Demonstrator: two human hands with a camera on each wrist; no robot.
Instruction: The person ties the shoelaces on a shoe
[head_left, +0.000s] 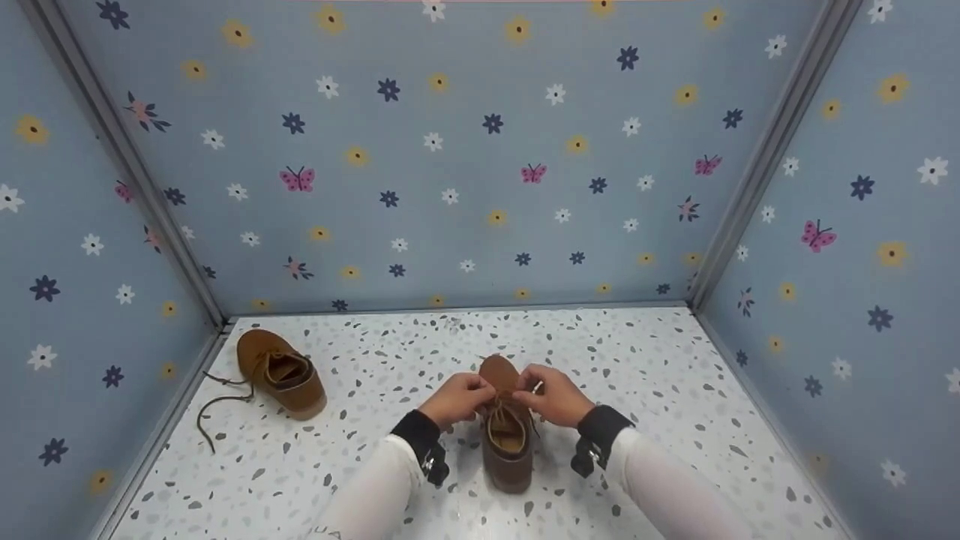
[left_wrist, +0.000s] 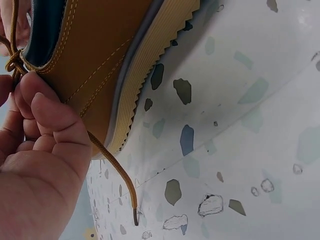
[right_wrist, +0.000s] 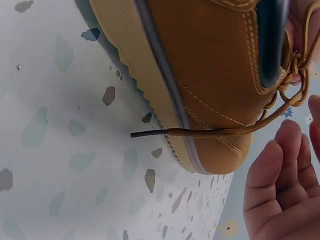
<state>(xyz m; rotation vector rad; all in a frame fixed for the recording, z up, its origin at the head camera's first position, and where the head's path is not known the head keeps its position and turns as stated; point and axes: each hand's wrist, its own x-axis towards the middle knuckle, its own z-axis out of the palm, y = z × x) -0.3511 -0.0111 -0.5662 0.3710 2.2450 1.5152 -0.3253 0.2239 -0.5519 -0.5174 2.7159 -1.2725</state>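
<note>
A brown lace-up shoe (head_left: 508, 461) stands on the floor between my hands, its toe pointing away. My left hand (head_left: 459, 397) pinches the shoelace (left_wrist: 14, 62) near the knot over the shoe's front opening. Close by on the other side is my right hand (head_left: 556, 394), its fingers loosely bent beside the laces. In the right wrist view no lace shows between those fingers (right_wrist: 264, 172). Loops stand up from the knot (right_wrist: 297, 65). A free lace end (right_wrist: 200, 132) hangs down each side of the shoe, dark tip lowest.
The matching brown shoe (head_left: 301, 397) stands to the left, its laces (head_left: 225, 397) untied and trailing on the speckled white floor (head_left: 397, 352). Blue flowered panels (head_left: 465, 157) rise at the back and both sides, joined by grey corner posts (head_left: 765, 150).
</note>
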